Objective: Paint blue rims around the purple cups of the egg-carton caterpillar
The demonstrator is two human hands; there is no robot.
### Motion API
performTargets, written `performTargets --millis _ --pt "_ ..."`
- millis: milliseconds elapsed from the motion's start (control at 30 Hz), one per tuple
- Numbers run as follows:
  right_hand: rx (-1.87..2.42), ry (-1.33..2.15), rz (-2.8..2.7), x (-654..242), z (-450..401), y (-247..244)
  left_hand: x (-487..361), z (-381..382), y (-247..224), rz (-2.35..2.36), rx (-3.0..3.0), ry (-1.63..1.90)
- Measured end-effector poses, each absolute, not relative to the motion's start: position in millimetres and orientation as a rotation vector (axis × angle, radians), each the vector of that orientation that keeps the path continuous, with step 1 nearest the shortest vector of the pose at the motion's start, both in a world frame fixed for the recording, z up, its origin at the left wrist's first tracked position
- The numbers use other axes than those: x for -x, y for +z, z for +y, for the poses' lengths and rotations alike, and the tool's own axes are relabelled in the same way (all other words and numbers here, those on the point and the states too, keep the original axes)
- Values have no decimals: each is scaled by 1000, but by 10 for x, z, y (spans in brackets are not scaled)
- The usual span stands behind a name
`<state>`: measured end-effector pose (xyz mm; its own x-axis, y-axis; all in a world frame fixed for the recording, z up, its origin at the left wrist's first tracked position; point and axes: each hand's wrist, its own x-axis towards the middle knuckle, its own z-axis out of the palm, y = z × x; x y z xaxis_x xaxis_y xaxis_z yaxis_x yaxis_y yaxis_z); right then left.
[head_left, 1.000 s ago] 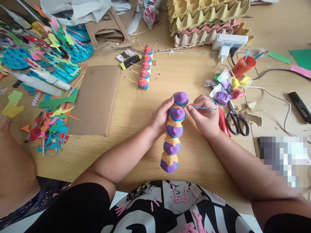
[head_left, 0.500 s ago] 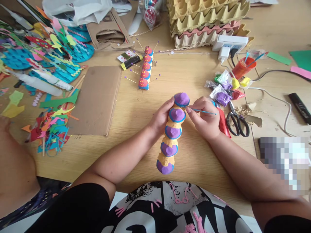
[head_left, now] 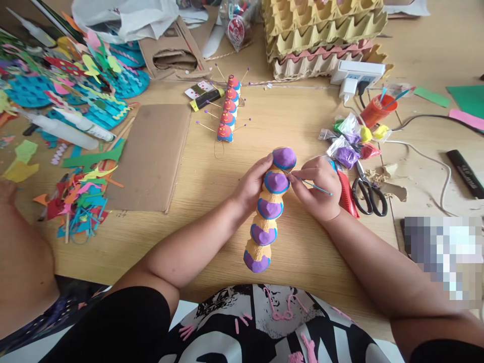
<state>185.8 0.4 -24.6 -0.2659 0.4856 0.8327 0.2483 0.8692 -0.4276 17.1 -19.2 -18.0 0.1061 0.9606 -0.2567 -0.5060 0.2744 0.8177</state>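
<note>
My left hand (head_left: 249, 185) is closed on the upper left edge of an egg-carton strip (head_left: 269, 208), a row of several yellow bumps capped with purple over blue. The strip slants towards me above the table. My right hand (head_left: 318, 190) pinches a thin blue stick (head_left: 318, 188), perhaps a small modelling tool. Its tip is at the strip's right side, between the top two bumps; whether it touches is too small to tell. Farther back stands a second egg-carton strip (head_left: 229, 110) in red and blue, with smiling faces and purple-tipped sticks poking out.
Scissors (head_left: 368, 190), bagged clay (head_left: 347, 151) and an orange cup (head_left: 379, 112) lie to the right, near a power strip (head_left: 357, 72). Egg trays (head_left: 325, 35) are stacked behind. Cardboard (head_left: 151, 156) and paper scraps (head_left: 83, 201) lie left, beside another person's arm (head_left: 24, 262).
The blue stick has tilted, its free end now lower and slightly left. My right hand has turned a little with it. The left hand keeps its hold on the strip.
</note>
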Motion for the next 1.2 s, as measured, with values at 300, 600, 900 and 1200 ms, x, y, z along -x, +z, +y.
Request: performTargets --millis 300,600,900,1200 --pt "562 239 -1865 -1855 3 -251 -175 -199 -194 905 -626 1213" --pt "771 367 -1822 -1862 1 -284 -174 -165 -295 844 -605 1317" --pt "785 495 -1716 -1852 13 -237 -197 -229 -229 961 -646 1439" --pt "802 570 -1756 -1837 14 -248 -202 -222 -298 1027 -667 1444"
